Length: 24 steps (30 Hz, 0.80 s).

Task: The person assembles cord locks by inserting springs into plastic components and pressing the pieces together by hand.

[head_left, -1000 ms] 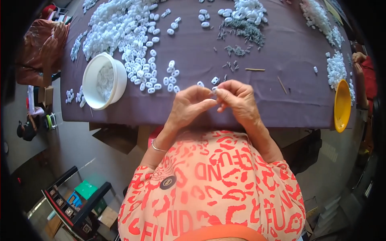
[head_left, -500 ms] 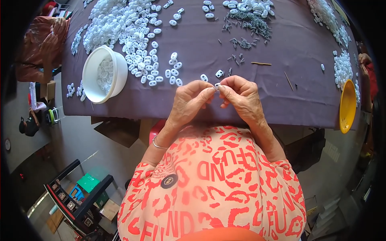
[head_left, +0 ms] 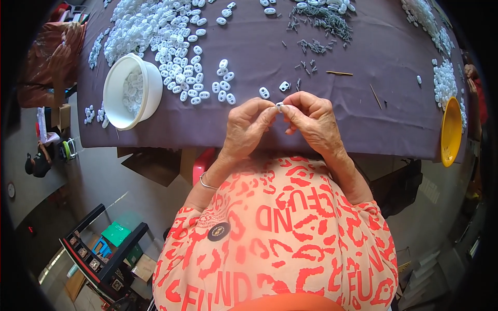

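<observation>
Between my hands, just above the near part of the table, is a small white plastic piece (head_left: 279, 105). My left hand (head_left: 248, 124) pinches it with thumb and forefinger from the left. My right hand (head_left: 315, 123) is closed on its other side, thumb against forefinger. The fingertips cover most of the piece. Just beyond them lie a white two-holed oval piece (head_left: 264, 93) and another white piece (head_left: 284, 86) showing dark openings. A small grey pin-like part (head_left: 298, 83) rests beside these.
A large heap of white oval pieces (head_left: 140, 33) covers the far left of the cloth (head_left: 259, 57). Left stands a white tub (head_left: 153, 96) holding translucent pieces. Grey parts (head_left: 329, 26) lie scattered ahead. Rightward are a gold-coloured stick (head_left: 340, 73), a thin stick (head_left: 375, 97) and a yellow bowl (head_left: 451, 135).
The white piece shows a little more between my fingertips, and my fingers have shifted slightly around it. The table has moved slightly within the view.
</observation>
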Tool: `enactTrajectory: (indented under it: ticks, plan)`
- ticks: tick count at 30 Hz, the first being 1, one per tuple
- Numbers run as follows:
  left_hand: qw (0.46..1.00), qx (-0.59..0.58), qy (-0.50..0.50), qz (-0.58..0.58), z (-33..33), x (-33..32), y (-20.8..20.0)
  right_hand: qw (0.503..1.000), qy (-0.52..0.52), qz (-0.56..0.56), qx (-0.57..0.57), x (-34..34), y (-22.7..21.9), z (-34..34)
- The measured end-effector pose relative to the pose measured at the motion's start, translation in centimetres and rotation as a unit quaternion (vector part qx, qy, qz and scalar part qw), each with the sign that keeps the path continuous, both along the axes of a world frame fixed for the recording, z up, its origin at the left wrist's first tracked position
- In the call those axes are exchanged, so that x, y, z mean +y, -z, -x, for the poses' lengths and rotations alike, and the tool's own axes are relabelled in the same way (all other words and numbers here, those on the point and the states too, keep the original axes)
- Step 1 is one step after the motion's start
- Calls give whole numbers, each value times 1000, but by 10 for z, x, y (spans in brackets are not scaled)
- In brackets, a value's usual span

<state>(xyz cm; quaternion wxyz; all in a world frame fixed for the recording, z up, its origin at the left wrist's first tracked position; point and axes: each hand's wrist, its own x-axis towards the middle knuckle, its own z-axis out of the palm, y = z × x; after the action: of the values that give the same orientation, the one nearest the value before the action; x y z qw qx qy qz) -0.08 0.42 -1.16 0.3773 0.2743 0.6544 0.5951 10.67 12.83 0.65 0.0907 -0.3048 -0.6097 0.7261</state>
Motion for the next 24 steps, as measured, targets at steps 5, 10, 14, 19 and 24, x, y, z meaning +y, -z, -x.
enactTrajectory:
  ticks: [5, 10, 14, 19, 24]
  plan:
    - [999, -7, 15, 29, 2, -1, -2, 1000, 9, 18, -8, -2, 0, 0]
    - [999, -31, 6, 20, 2, 0, -2, 999, 22, 23, -10, -3, 1, 0]
    - [998, -59, -7, 12, 2, -1, -1, 999, 27, 36, -9, -1, 1, 0]
    - [998, -66, -11, 21, 2, 1, -2, 998, 30, 53, -6, 0, 3, 1]
    - [997, -65, -14, 25, 1, 3, -3, 998, 29, 47, -6, -1, 3, 3]
